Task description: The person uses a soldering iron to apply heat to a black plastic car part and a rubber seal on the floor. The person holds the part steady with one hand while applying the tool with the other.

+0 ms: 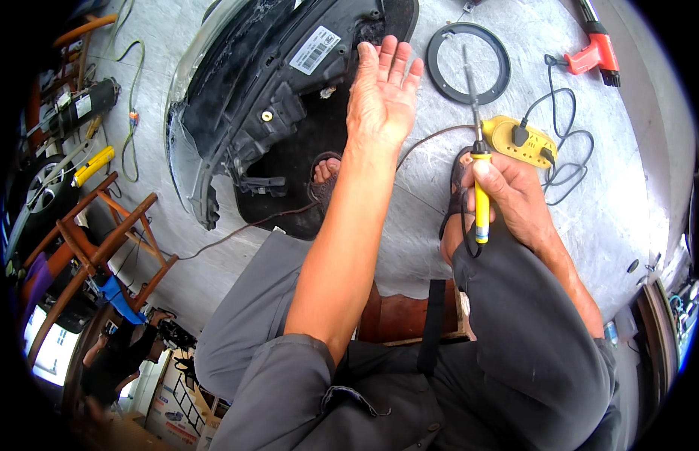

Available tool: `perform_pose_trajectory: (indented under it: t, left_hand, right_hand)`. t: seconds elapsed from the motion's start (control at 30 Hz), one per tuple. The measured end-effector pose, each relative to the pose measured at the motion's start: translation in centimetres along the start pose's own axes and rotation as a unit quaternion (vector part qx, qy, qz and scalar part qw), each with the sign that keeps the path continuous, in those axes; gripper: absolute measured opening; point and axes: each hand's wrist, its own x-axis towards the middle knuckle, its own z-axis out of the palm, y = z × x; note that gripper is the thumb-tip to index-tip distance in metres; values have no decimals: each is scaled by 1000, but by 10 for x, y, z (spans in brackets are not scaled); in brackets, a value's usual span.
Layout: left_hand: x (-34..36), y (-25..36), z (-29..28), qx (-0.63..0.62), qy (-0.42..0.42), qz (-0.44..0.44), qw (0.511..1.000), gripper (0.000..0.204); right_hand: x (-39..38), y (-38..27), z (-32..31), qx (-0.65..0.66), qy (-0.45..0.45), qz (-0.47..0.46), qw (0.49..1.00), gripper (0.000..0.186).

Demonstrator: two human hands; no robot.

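With our right hand [511,192] we are pinching the yellow handle of a soldering iron [482,199] between thumb and fingers, to the right of a car headlamp [237,105]. The iron's metal shaft is pointing away from us, and its dark lead is looping below the handle. We are holding our left hand [383,105] flat and stretched out, palm turned up, in front of the headlamp's right side; we cannot tell whether it is touching the housing.

The headlamp itself is lying with its clear lens facing left and its black back, with a white label, facing right. Under its right side a black mat [312,139] is covering part of the grey floor [409,225]. We are wearing brown sandals, the left sandal [324,192] resting just beside the headlamp's lower right, the right sandal [451,195] standing farther to its right.

Right of the headlamp, a black ring [505,64] is lying flat, and a yellow power strip [526,143] is carrying black plugs. Farther right of the headlamp, a red heat gun [592,54] is resting. Left of the headlamp, a wooden frame [124,229] is standing, and beyond its lower left another person [124,353] in black is showing near the rim of our view.
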Motion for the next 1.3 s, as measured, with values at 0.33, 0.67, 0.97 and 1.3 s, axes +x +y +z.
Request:
perform_pose_trajectory:
  t: [0.33,0.67,0.97,1.3]
  left_hand:
    - [-39,12,-28,405,-4,81,911,43]
    - [-129,34,-179,887,160,157,405,104]
    - [-123,31,-183,900,169,159,370,106]
    - [-123,31,-180,900,164,155,374,105]
  right_hand:
    - [23,0,7,-251,96,-170,948,35]
    - [71,11,27,-337,96,-250,903,36]
    - [82,19,33,-348,99,-244,900,38]
    - [82,30,34,-346,83,-238,904,38]
